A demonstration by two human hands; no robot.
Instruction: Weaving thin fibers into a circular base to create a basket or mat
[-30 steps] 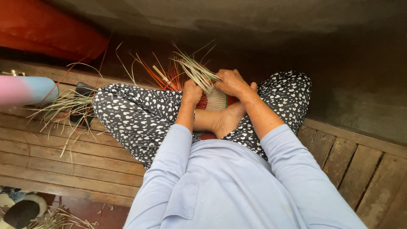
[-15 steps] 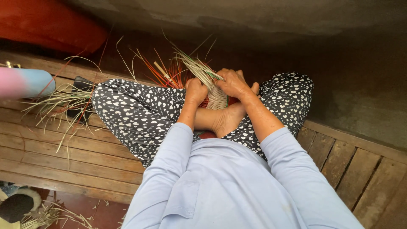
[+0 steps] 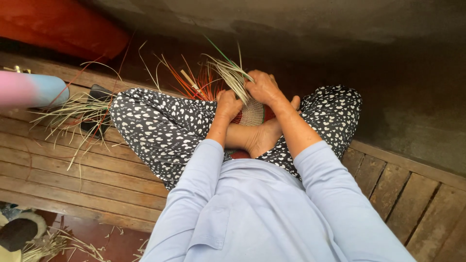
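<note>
I sit cross-legged on a wooden platform, and a small woven basket piece (image 3: 253, 114) of pale straw rests between my knees, above my bare foot (image 3: 259, 138). My left hand (image 3: 228, 105) grips the piece's left edge. My right hand (image 3: 264, 87) is closed on a bundle of pale straw strands (image 3: 232, 73) that fan up and to the left from the weave. Orange and red strands (image 3: 194, 83) and a green one stick out behind the piece.
Loose straw (image 3: 77, 114) lies on the planks (image 3: 73, 170) at left, over a dark flat object (image 3: 97, 111). A pink and blue cylinder (image 3: 29, 90) is at far left, a red shape (image 3: 63, 29) at top left. A concrete floor (image 3: 412, 97) lies beyond the platform.
My view has shifted slightly. Both hands stay on the weave, and the right hand has pulled the straw bundle a little upward and inward.
</note>
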